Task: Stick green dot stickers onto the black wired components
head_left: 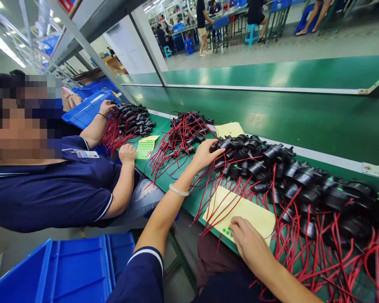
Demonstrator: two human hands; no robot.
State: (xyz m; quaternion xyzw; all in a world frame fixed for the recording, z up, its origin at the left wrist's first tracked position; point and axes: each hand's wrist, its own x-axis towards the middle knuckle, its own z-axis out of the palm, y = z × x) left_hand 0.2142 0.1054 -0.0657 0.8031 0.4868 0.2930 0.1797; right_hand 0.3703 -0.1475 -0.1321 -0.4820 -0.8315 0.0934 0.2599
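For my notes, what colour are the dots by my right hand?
The dots are green; head view.

blue bin (78,269), lower left | co-worker's badge (87,154) | light-blue stool (251,33), background

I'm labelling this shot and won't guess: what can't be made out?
All in the head view:
Whether the right hand holds anything: hidden by its own curl.
The black part at the left hand: partly covered by its fingers.
The heap of black parts: cut off by the right edge.
Badge print: too small.
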